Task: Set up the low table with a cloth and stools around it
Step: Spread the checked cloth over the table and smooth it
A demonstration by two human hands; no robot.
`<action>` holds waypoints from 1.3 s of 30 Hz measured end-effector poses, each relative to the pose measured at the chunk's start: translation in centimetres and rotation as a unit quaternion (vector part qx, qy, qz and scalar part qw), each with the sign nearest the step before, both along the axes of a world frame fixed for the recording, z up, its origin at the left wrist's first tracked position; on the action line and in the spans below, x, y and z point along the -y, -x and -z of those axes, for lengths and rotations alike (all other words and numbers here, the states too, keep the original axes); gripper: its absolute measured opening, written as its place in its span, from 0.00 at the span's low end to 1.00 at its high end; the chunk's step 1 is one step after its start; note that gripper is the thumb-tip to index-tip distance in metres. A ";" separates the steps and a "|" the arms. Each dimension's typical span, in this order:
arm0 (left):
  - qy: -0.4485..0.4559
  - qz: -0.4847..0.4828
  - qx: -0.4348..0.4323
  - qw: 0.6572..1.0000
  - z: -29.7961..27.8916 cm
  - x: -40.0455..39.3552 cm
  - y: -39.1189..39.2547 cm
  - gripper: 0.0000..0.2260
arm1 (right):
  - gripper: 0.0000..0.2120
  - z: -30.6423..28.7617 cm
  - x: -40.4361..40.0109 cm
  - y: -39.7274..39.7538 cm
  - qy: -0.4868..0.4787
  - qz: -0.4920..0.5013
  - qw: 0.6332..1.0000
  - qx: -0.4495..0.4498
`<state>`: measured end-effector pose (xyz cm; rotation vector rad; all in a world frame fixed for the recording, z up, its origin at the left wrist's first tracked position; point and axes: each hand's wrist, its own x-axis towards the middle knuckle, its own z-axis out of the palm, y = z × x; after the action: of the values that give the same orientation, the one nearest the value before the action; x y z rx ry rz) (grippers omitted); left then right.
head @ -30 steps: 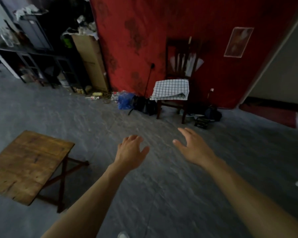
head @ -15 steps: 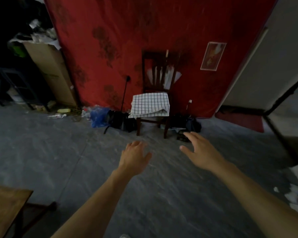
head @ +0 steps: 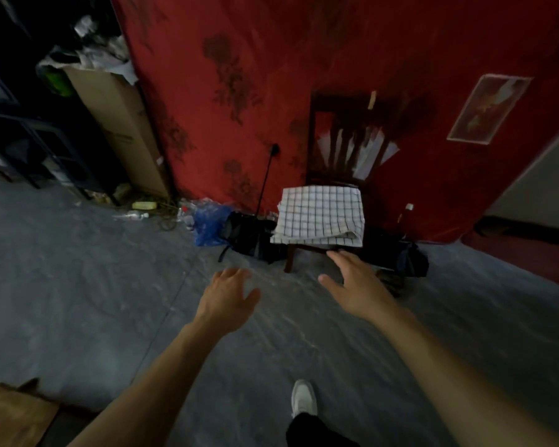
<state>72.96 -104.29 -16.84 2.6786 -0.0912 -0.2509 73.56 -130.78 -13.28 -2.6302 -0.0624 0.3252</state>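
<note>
Against the red wall (head: 239,75), folded checked cloth (head: 320,216) on a chair (head: 336,130), just beyond empty, spread-fingered left hand (head: 226,298) and right hand (head: 355,285).

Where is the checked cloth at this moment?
The checked cloth lies folded on the seat of the wooden chair against the red wall, right of the black bag.

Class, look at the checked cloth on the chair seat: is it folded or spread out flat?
Folded. The checked cloth lies in stacked layers on the chair seat, with layered edges showing along its front.
</note>
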 end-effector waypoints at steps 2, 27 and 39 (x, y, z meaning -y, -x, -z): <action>-0.010 -0.012 0.001 1.000 -0.3 -0.4 -3.1 0.23 | 0.32 0.1 -0.2 -4.2 -0.018 -0.012 1.000 0.012; -0.055 0.189 0.065 0.978 -0.9 -11.4 -40.8 0.29 | 0.35 -0.6 -13.9 -31.8 0.113 0.100 0.987 -0.058; -0.093 0.267 -0.052 0.958 5.4 -10.6 -55.1 0.26 | 0.35 6.7 -13.6 -45.3 0.056 0.191 0.974 -0.111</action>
<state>128.10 -93.69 -22.22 2.7665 -0.7990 -0.5925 118.90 -117.19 -20.02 -2.6214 0.5438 0.4956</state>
